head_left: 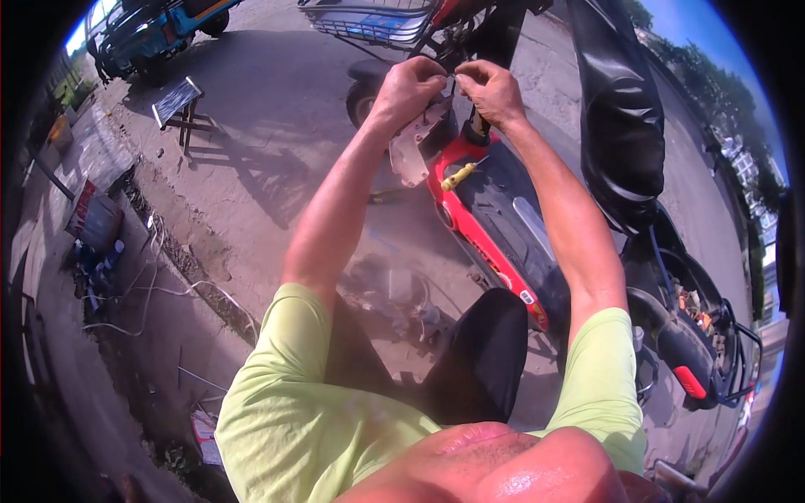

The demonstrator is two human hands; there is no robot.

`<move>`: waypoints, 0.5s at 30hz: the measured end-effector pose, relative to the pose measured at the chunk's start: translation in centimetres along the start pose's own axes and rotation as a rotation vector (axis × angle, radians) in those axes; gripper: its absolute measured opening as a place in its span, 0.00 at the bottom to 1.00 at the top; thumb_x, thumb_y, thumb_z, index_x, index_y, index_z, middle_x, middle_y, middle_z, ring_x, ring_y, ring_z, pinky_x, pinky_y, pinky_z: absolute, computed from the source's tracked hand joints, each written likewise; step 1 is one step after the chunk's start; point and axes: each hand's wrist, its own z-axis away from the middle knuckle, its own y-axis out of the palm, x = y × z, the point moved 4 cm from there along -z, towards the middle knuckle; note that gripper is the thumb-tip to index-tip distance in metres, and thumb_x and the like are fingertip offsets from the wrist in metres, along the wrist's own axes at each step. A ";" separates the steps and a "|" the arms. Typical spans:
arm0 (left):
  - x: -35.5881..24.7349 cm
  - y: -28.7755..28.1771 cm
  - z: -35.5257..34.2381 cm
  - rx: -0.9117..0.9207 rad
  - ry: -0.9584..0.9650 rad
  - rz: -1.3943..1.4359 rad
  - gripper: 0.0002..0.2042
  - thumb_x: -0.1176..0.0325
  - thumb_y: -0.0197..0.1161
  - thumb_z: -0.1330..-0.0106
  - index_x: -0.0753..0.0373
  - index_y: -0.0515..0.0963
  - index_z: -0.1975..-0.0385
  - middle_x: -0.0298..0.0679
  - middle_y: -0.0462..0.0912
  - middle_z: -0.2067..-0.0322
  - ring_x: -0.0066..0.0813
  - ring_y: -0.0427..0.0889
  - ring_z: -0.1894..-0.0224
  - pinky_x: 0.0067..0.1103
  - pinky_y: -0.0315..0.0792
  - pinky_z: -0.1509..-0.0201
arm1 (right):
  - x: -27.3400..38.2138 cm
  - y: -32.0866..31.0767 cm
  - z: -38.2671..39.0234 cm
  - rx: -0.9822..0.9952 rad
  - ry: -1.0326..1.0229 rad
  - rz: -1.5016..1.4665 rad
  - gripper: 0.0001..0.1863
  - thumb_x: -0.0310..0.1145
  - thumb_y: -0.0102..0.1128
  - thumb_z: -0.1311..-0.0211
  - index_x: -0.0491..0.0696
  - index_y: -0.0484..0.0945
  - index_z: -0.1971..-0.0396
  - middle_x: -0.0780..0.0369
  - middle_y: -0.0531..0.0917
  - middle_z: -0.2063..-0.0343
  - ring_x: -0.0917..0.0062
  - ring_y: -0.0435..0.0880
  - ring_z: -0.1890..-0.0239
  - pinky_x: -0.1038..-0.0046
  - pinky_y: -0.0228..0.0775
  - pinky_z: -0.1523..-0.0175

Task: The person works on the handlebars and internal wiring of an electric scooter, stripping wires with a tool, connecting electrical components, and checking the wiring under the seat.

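Sunlit concrete yard outdoors

Hard sun throws sharp shadows over cracked grey concrete ground (251, 168). A small stool (178, 102) stands upper left, near a blue vehicle (151, 29). White cables (142, 285) trail along a dirt strip; trees (713, 75) line the far right.

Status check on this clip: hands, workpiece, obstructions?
Left hand and right hand pinching something small, unclear, above red scooter. Yellow-handled screwdriver rests on it. Nothing blocking.
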 end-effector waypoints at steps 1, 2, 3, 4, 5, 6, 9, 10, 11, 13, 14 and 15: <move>0.2 0.2 -0.1 0.003 0.039 0.009 0.13 0.66 0.65 0.34 0.68 0.83 0.54 0.40 0.87 0.66 0.23 0.84 0.65 0.23 0.78 0.57 | 0.2 0.1 0.1 -0.019 0.012 -0.060 0.11 0.33 0.69 0.39 0.45 0.87 0.59 0.62 0.90 0.68 0.81 0.89 0.65 0.76 0.80 0.57; 0.4 0.2 -0.1 -0.001 0.053 -0.005 0.13 0.66 0.65 0.34 0.68 0.83 0.55 0.41 0.87 0.65 0.26 0.85 0.65 0.24 0.79 0.56 | 0.4 0.1 0.2 -0.014 0.055 -0.085 0.10 0.32 0.69 0.39 0.45 0.86 0.60 0.63 0.90 0.69 0.82 0.88 0.66 0.77 0.80 0.58; 0.5 0.3 -0.1 -0.005 0.068 -0.018 0.13 0.67 0.64 0.33 0.68 0.83 0.55 0.42 0.88 0.64 0.29 0.86 0.64 0.26 0.79 0.55 | 0.8 -0.2 0.4 -0.011 0.096 -0.108 0.09 0.31 0.69 0.39 0.45 0.86 0.61 0.65 0.89 0.71 0.84 0.87 0.67 0.78 0.79 0.59; 0.4 0.3 -0.1 -0.031 0.122 -0.113 0.13 0.66 0.64 0.34 0.67 0.83 0.55 0.44 0.88 0.64 0.33 0.86 0.63 0.28 0.79 0.54 | 0.8 -0.3 0.4 -0.007 0.103 -0.130 0.08 0.31 0.69 0.39 0.45 0.86 0.62 0.65 0.89 0.71 0.84 0.87 0.67 0.78 0.79 0.59; 0.2 0.3 -0.2 -0.056 0.176 -0.209 0.13 0.66 0.63 0.34 0.66 0.83 0.55 0.46 0.88 0.63 0.37 0.87 0.61 0.30 0.79 0.53 | 0.8 -0.5 0.3 -0.004 0.111 -0.152 0.08 0.31 0.69 0.39 0.45 0.86 0.63 0.66 0.88 0.72 0.84 0.87 0.67 0.79 0.79 0.60; 0.1 0.6 -0.1 -0.075 0.225 -0.302 0.12 0.66 0.63 0.34 0.65 0.83 0.55 0.47 0.88 0.62 0.41 0.87 0.60 0.32 0.79 0.52 | 0.6 -0.6 0.5 -0.001 0.126 -0.171 0.08 0.31 0.69 0.39 0.45 0.85 0.63 0.66 0.88 0.72 0.85 0.87 0.67 0.79 0.78 0.60; 0.0 1.8 -0.1 -0.032 0.259 -0.540 0.11 0.64 0.62 0.36 0.59 0.83 0.57 0.47 0.87 0.59 0.49 0.85 0.54 0.37 0.79 0.49 | 0.5 -1.0 0.4 0.010 0.080 -0.129 0.07 0.31 0.69 0.39 0.45 0.86 0.63 0.67 0.87 0.72 0.86 0.86 0.68 0.80 0.78 0.60; 0.1 2.2 0.1 0.009 0.201 -0.568 0.11 0.63 0.62 0.35 0.59 0.83 0.57 0.46 0.87 0.57 0.49 0.84 0.51 0.38 0.78 0.47 | 0.7 -0.8 0.4 0.016 0.061 -0.135 0.08 0.31 0.68 0.39 0.45 0.86 0.62 0.66 0.88 0.72 0.85 0.86 0.68 0.79 0.78 0.59; 0.2 2.5 0.1 0.017 0.206 -0.554 0.11 0.64 0.62 0.35 0.59 0.83 0.57 0.46 0.87 0.58 0.49 0.85 0.52 0.38 0.78 0.48 | 0.4 -0.5 0.4 0.022 0.038 -0.113 0.08 0.31 0.68 0.39 0.45 0.86 0.62 0.66 0.88 0.72 0.85 0.86 0.68 0.79 0.79 0.59; 0.2 2.9 -0.1 0.029 0.222 -0.527 0.11 0.64 0.63 0.36 0.60 0.84 0.57 0.47 0.87 0.59 0.49 0.85 0.53 0.37 0.78 0.48 | 0.4 -0.1 0.0 0.030 -0.016 -0.068 0.09 0.32 0.68 0.39 0.45 0.86 0.61 0.66 0.88 0.71 0.84 0.86 0.68 0.78 0.79 0.58; 0.4 2.7 -0.3 0.031 0.196 -0.446 0.12 0.64 0.63 0.36 0.61 0.84 0.57 0.47 0.87 0.61 0.45 0.86 0.56 0.35 0.79 0.50 | 0.2 -0.3 -0.1 0.045 0.002 -0.045 0.09 0.32 0.68 0.39 0.44 0.86 0.61 0.65 0.89 0.71 0.83 0.86 0.68 0.78 0.79 0.58; 0.6 2.3 -0.5 0.032 0.169 -0.369 0.13 0.64 0.63 0.36 0.63 0.84 0.57 0.47 0.88 0.63 0.42 0.87 0.58 0.34 0.79 0.52 | 0.7 -0.4 -0.2 0.060 0.020 -0.027 0.10 0.33 0.68 0.39 0.44 0.86 0.61 0.65 0.89 0.70 0.83 0.87 0.68 0.77 0.79 0.58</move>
